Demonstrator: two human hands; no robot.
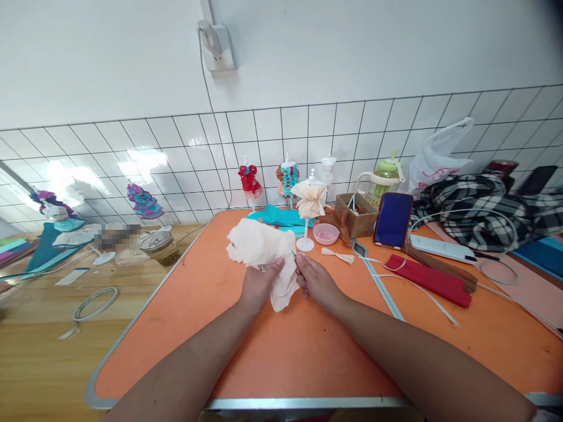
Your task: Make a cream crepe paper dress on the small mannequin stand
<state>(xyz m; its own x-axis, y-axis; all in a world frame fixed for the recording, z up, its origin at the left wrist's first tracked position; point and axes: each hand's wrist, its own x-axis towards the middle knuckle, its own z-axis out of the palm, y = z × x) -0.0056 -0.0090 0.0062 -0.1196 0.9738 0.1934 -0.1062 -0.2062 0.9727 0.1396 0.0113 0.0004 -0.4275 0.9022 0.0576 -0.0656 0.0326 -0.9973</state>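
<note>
A ruffled piece of off-white crepe paper point(259, 241) is bunched over the middle of the orange table, one flap hanging down toward me. My left hand point(259, 286) pinches it from below, thumb on top. Just to the right, my right hand point(317, 282) is closed at the paper's edge, with a small thin dark tip showing between its fingers; the rest of that item is hidden. Behind the hands stands a small white mannequin point(307, 231) wearing a gathered cream paper piece point(310, 201). A pink bowl point(326, 234) sits right of its base.
Small dressed mannequins, one in red point(248, 179), line the tiled wall. Teal paper point(281, 217) lies behind the hands. To the right are a brown box point(357, 218), a phone point(393, 220), scissors point(359, 248), red paper point(431, 280) and a cable. A glass jar point(160, 247) stands left.
</note>
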